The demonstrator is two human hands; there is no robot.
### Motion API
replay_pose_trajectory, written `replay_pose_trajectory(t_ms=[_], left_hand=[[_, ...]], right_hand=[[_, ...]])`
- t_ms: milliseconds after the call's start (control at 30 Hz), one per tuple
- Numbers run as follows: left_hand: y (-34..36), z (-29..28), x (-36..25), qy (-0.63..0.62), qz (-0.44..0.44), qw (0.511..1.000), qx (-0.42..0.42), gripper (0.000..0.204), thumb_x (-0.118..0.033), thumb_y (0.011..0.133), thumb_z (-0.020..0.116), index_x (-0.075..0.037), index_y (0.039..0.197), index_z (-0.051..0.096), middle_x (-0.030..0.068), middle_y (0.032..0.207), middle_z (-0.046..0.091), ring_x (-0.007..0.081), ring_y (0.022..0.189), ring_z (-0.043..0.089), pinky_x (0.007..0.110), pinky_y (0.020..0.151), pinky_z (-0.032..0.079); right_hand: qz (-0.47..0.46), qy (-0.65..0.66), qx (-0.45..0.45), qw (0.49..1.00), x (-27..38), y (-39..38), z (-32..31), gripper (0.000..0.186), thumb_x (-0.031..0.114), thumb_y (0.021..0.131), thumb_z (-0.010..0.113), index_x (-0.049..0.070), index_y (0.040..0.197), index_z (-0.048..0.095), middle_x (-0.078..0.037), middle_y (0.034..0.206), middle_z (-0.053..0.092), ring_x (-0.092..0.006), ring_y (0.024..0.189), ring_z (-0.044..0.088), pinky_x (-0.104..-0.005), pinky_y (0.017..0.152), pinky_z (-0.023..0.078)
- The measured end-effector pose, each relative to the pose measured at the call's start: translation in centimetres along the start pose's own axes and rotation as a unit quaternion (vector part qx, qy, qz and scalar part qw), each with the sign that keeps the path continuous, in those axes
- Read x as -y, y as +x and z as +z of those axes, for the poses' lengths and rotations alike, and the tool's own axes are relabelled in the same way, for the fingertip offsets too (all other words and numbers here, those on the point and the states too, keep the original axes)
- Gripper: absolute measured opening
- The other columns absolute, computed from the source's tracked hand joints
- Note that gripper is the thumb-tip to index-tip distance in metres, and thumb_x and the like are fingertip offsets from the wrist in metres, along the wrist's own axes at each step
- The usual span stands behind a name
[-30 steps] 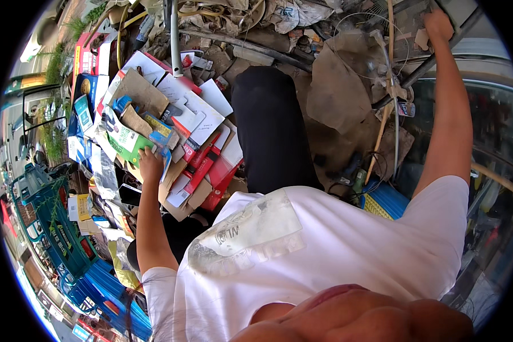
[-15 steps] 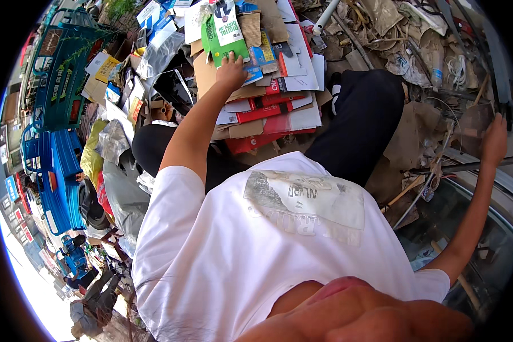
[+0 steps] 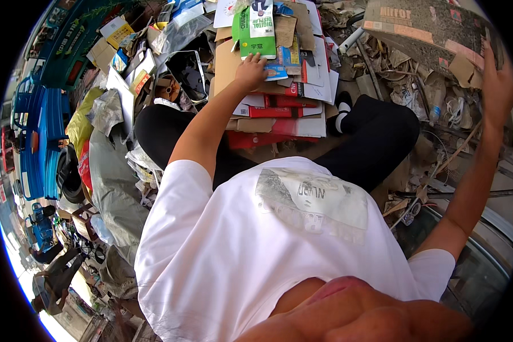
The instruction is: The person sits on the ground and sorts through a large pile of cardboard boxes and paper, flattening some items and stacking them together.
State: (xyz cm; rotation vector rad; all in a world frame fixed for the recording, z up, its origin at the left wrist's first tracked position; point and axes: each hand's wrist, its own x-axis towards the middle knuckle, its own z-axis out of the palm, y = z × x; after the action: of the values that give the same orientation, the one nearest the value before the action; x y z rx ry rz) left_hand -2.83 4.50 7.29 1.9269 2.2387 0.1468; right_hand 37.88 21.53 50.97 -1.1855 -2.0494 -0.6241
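Note:
My left hand lies flat on a stack of flattened cardboard, fingers stretched out. Its fingertips reach the lower edge of a green and white flattened package, which lies on top of the pile. Just beside the fingers is a blue printed card. At the far right my right hand grips the edge of a large, dirty grey-brown cardboard piece with orange strips and a torn flap. Part of that grip is hidden behind the hand.
Blue plastic crates stand at the left beyond a grey sack. Mixed scrap and a clear plastic bag lie left of the stack. Crumpled paper, a white tube, cables and a plastic bottle litter the right side.
My right hand has moved up and forward, and the large cardboard piece now shows in its grip. My left hand stays on the stack; the whole view has shifted slightly.

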Motion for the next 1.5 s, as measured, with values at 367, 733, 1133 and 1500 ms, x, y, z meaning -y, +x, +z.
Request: replay_pose_trajectory(t_ms=[367, 733, 1133, 1500], left_hand=[[-5.4, -0.4, 1.0, -0.11, -0.032, 0.987, -0.116, 0.037, -0.028, 0.089, 0.057, -0.006, 0.119, 0.06, 0.0152, 0.13, 0.059, 0.0359, 0.122, 0.053, 0.044, 0.102, 0.045], [-4.0, -4.8, -0.3, -0.172, -0.08, 0.933, -0.305, 0.046, -0.029, 0.089, 0.062, -0.009, 0.13, 0.055, 0.0138, 0.133, 0.055, 0.0325, 0.123, 0.049, 0.044, 0.105, 0.039], [-0.8, -3.3, -0.6, -0.033, -0.049, 0.988, -0.145, 0.08, -0.044, 0.079, 0.07, -0.013, 0.147, 0.04, 0.0182, 0.154, 0.034, 0.0347, 0.142, 0.032, 0.047, 0.118, 0.022], [0.2, -1.0, 1.0, -0.046, -0.044, 0.996, -0.058, 0.085, -0.039, 0.079, 0.073, -0.01, 0.149, 0.035, 0.0214, 0.154, 0.032, 0.0362, 0.142, 0.032, 0.046, 0.118, 0.023]], right_hand=[[0.585, 0.619, 0.09, 0.516, 20.0, -22.5, 25.3, 0.032, 0.014, 0.091, 0.063, 0.002, 0.119, 0.053, -0.01, 0.115, 0.062, -0.0229, 0.1, 0.065, -0.0401, 0.074, 0.056], [0.615, 0.604, 0.433, 0.264, 27.1, -35.3, 20.9, 0.032, 0.018, 0.098, 0.055, 0.002, 0.125, 0.051, -0.014, 0.117, 0.063, -0.0276, 0.106, 0.065, -0.0407, 0.085, 0.057], [-0.073, 0.415, 0.38, 0.824, 28.9, -18.6, 23.6, 0.039, 0.013, 0.09, 0.062, 0.006, 0.127, 0.056, -0.015, 0.121, 0.064, -0.0297, 0.108, 0.064, -0.0403, 0.087, 0.053], [-0.273, 0.236, 0.465, 0.809, 33.7, -13.2, 38.5, 0.095, 0.018, 0.071, 0.08, 0.018, 0.151, 0.029, -0.016, 0.157, 0.027, -0.0389, 0.134, 0.042, -0.0446, 0.103, 0.048]])
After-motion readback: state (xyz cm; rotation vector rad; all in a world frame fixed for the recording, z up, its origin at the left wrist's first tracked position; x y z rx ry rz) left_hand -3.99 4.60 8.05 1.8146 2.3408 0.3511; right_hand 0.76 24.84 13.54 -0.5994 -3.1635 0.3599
